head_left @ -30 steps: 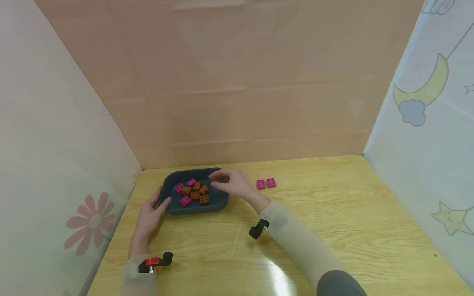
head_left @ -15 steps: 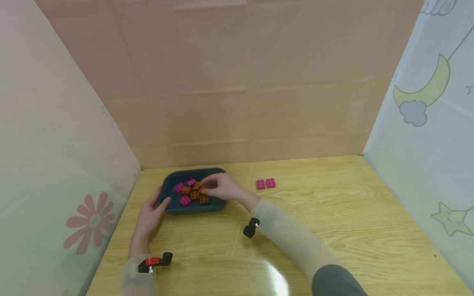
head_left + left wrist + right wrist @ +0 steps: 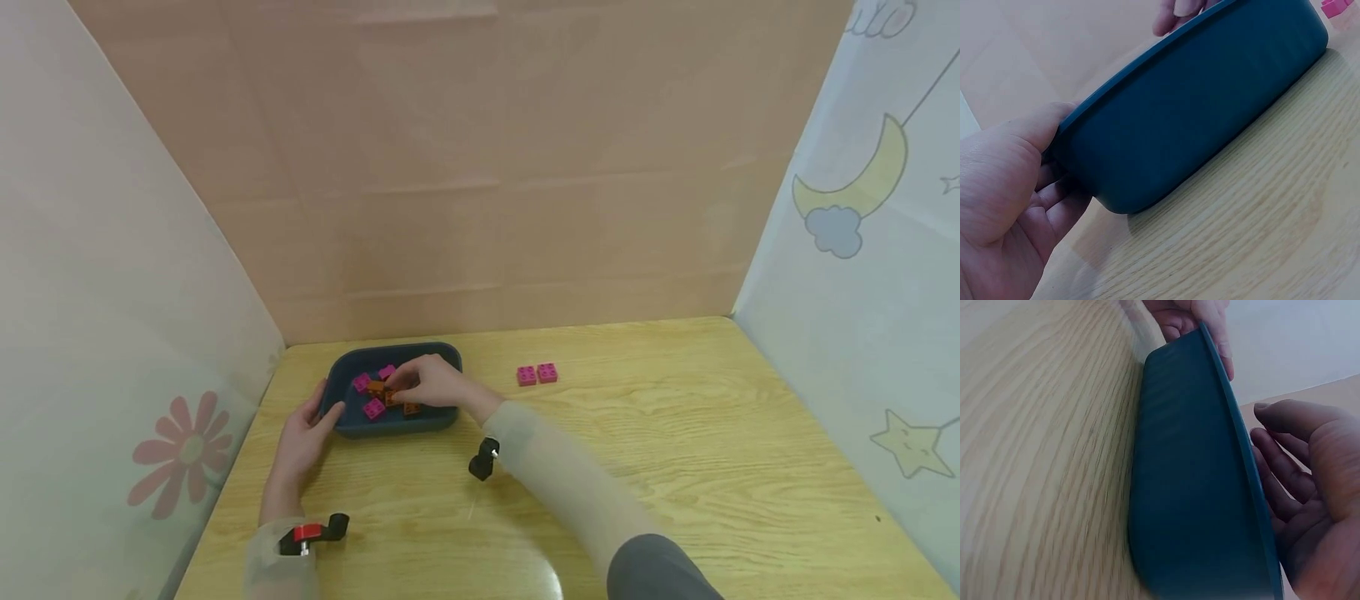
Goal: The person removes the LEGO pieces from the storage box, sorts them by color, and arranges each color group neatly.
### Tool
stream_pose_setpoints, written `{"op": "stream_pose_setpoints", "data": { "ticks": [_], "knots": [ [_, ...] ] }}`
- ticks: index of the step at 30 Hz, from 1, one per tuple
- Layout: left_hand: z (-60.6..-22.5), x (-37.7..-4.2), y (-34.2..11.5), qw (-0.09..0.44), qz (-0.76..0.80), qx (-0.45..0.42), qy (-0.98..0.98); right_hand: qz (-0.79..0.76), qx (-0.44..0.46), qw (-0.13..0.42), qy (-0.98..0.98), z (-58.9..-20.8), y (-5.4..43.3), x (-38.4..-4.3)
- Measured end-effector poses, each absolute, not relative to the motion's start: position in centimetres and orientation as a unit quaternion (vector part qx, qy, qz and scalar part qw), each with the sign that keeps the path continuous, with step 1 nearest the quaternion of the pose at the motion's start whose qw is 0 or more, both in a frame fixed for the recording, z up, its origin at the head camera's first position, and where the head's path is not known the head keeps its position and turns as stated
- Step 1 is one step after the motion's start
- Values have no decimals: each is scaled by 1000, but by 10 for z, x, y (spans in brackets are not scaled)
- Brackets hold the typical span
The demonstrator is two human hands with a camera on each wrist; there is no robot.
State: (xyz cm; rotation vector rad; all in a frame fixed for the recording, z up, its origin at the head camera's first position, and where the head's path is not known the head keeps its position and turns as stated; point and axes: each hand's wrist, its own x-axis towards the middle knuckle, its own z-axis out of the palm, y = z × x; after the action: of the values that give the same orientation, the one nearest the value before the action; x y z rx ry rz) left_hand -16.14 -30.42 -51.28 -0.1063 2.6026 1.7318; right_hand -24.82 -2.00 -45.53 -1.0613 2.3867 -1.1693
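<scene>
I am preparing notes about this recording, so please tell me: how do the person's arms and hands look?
The left hand and right hand are bare. The left sleeve and right sleeve are pale beige; dark grey material shows higher on the right arm. The left wrist device is black with a red part; the right wrist device is black.

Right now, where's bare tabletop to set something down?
Free: the table right of the two pink bricks; also in front of tray, between sleeves. Crowded: inside the tray, with loose bricks and right hand; its left end, held by left hand.
</scene>
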Motion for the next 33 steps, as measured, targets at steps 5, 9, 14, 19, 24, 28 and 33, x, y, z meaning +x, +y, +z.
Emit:
{"op": "stream_pose_setpoints", "data": {
  "ticks": [5, 9, 14, 19, 24, 28, 33],
  "knots": [
    [-515, -163, -307, 6, 561, -37, 827, -418, -356, 152, 822, -458, -39, -247],
    [-511, -161, -305, 9, 558, -41, 828, -405, -361, 145, 827, -464, -55, -245],
    [-513, -159, -301, 0, 557, -35, 830, -375, -361, 123, 845, -473, -63, -241],
    [-515, -160, -299, -5, 557, -31, 830, -346, -360, 109, 860, -480, -64, -240],
    [-514, -159, -299, -1, 558, -36, 829, -326, -367, 110, 864, -481, -65, -239],
    [-512, -159, -299, 4, 559, -33, 828, -320, -364, 113, 868, -480, -65, -239],
    [-511, -158, -300, 9, 559, -36, 828, -318, -357, 121, 870, -480, -66, -239]
  ]
}}
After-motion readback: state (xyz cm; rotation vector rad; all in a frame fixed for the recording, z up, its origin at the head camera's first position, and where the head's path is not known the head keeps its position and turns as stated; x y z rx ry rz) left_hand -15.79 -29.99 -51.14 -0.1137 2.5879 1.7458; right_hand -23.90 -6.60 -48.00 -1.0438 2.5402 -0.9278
